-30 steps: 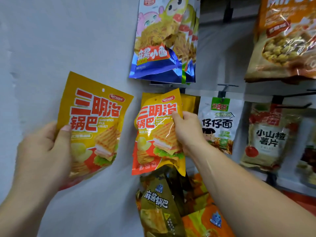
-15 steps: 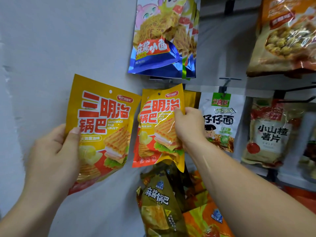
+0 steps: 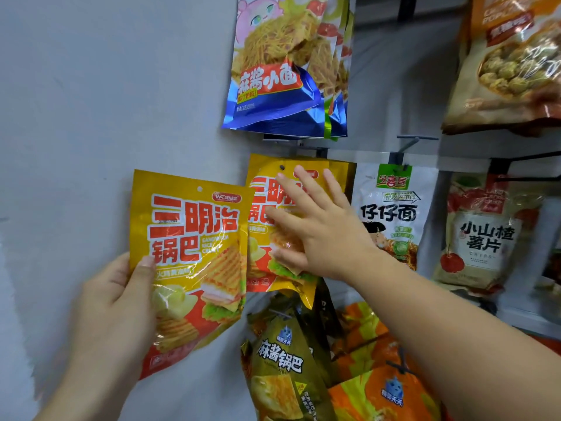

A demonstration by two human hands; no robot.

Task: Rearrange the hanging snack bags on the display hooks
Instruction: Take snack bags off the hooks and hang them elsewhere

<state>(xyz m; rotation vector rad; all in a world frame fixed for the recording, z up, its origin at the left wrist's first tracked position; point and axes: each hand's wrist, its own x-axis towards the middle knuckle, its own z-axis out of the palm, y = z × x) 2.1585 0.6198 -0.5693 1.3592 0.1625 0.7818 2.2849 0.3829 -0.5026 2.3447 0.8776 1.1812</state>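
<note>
Two yellow snack bags sit side by side in front of a grey wall (image 3: 91, 86). The left hand (image 3: 115, 308) grips the first bag (image 3: 194, 238) by its lower left edge, with the thumb on the front. It stands tall, hole end up, leaning a little. The right hand (image 3: 318, 235) lies flat, fingers spread, on the second bag (image 3: 258, 256), which stands tall just under a hook (image 3: 296, 143). Blue noodle bags (image 3: 273, 86) hang above, a white bag (image 3: 391, 214) is just to the right, and green bags (image 3: 279, 369) and orange bags (image 3: 385, 393) are below. The right hand hides the second bag's middle, and I cannot tell if it hangs on the hook. A popcorn bag (image 3: 510, 65) is cut off at the top right.
</note>
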